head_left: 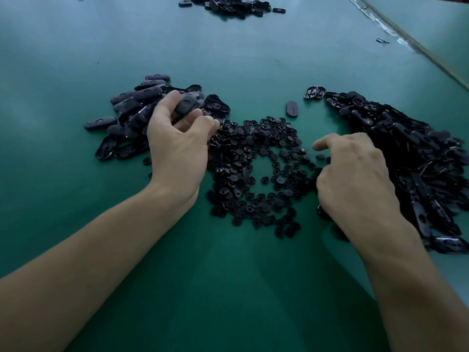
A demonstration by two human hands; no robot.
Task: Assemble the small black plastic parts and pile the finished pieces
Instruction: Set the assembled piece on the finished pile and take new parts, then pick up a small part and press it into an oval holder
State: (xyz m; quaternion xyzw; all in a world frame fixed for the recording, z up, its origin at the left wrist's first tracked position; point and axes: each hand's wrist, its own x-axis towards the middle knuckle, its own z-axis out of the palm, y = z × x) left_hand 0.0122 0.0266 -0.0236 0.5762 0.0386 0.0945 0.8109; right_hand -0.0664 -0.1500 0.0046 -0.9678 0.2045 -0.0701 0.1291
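Observation:
On the green table (pixel 228 59) lie three groups of black plastic parts. A pile of oval pieces (pixel 132 107) is at the left. Small round parts (pixel 253 168) are spread in the middle. A big heap of oval shells (pixel 411 158) is at the right. My left hand (pixel 177 143) is over the right edge of the left pile, its thumb and fingers curled round an oval piece (pixel 187 104). My right hand (pixel 355 179) hovers over the right side of the round parts with its fingers bent down; what its fingertips hold is hidden.
One oval piece (pixel 292 109) lies alone behind the round parts. Another heap of black parts (pixel 233 5) sits at the far edge. The table's right edge (pixel 416 47) runs diagonally at the upper right, with a small black scrap (pixel 382 41) near it.

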